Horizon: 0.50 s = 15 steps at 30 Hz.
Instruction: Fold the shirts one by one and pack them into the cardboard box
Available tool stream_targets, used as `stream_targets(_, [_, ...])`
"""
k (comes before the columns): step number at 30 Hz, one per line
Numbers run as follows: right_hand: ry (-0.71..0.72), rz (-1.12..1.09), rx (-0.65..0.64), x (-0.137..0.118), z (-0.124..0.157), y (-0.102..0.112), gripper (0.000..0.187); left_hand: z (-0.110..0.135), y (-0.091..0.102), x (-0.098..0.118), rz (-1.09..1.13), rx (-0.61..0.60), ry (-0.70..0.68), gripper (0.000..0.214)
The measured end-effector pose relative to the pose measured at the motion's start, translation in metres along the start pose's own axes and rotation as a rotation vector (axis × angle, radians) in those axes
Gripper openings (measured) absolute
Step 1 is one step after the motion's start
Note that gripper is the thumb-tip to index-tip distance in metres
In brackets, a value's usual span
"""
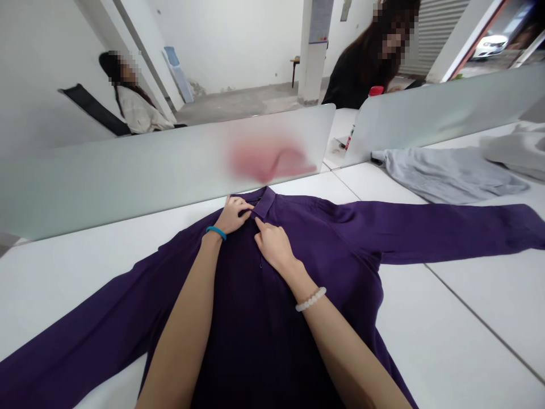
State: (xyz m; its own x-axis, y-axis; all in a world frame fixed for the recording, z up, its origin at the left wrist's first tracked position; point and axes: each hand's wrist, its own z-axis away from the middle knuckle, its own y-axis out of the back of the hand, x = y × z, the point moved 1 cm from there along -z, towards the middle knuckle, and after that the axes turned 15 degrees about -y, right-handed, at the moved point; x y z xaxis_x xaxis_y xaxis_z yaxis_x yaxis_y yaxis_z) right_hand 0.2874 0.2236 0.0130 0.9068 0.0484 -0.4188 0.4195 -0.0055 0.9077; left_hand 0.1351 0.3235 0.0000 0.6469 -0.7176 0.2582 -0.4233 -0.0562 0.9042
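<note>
**Position.** The shirt [340, 244] lies flat and front-up on the table [447, 341], filling the centre and lower part of the frame.

**Hands.** The hands are close together at the neck, not touching.
- The left hand [232, 216] is closed on the collar [264, 200] from its left side, fingers curled over the edge.
- The right hand [272, 245] lies on the placket just below, forefinger pointing up at the collar. Whether it pinches cloth cannot be told.

**Step in hand (judged): closing or squaring the neck opening.**
1. Hold the collar taut with the left hand so that the two front edges meet without a fold.
2. Press the placket flat with the right forefinger, working close under the collar.
3. Pull only along the placket line. A sideways pull would skew the shoulders.
4. Rest the forearms lightly; both lie on the shirt body and can drag it.

**Orientation.** The collar points to the upper centre of the frame, toward the frosted panel [149, 165]. The hem is cut off by the bottom edge. The long axis of the body runs from bottom centre to upper centre. One sleeve [460, 230] extends to the right edge, nearly level; the other sleeve [72, 346] slants to the lower left corner.

A grey garment [443, 173] lies apart at the upper right.
</note>
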Motion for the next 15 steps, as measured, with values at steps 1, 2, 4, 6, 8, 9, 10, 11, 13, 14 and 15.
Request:
stream_targets(1, [0.004,0.025,-0.004,-0.0006,0.0005,-0.0002,0.047,0.0001,-0.0005,-0.0004,-0.008,0.01,0.004,0.022])
stream_targets(2, [0.01,0.05,-0.006,-0.0013,0.0012,-0.0004,0.046,0.0003,-0.0008,-0.0007,-0.014,0.016,0.009,0.022])
stream_targets(4, [0.027,0.087,-0.005,-0.0023,0.0025,-0.0007,0.046,0.0006,-0.0007,-0.0014,-0.016,0.016,0.026,0.023])
stream_targets(6, [0.038,0.101,-0.002,-0.0027,0.0035,-0.0006,0.045,0.001,0.0002,-0.0019,0.01,0.003,0.045,0.024])
stream_targets(8, [0.039,0.103,-0.007,-0.0025,0.0039,0.0001,0.045,0.0015,0.0011,-0.0021,0.045,-0.011,0.043,0.026])
stream_targets(9, [0.038,0.103,-0.012,-0.0023,0.0039,0.0008,0.045,0.0017,0.0014,-0.0021,0.052,-0.016,0.033,0.027])
stream_targets(10, [0.038,0.101,-0.017,-0.002,0.0039,0.0016,0.045,0.0019,0.0013,-0.002,0.049,-0.017,0.021,0.027])
stream_targets(11, [0.037,0.095,-0.022,-0.0017,0.0038,0.0026,0.044,0.0021,0.001,-0.002,0.037,-0.018,0.01,0.029])
stream_targets(13, [0.039,0.053,-0.035,-0.0013,0.0037,0.0048,0.044,0.0021,-0.0005,-0.0021,0.003,-0.015,0.009,0.032])
stream_targets(14, [0.041,0.016,-0.041,-0.0012,0.0036,0.0058,0.043,0.002,-0.0014,-0.0022,-0.01,-0.013,0.016,0.032])
stream_targets(15, [0.044,-0.027,-0.047,-0.0013,0.0035,0.0068,0.042,0.0018,-0.0023,-0.0022,-0.02,-0.012,0.023,0.032])
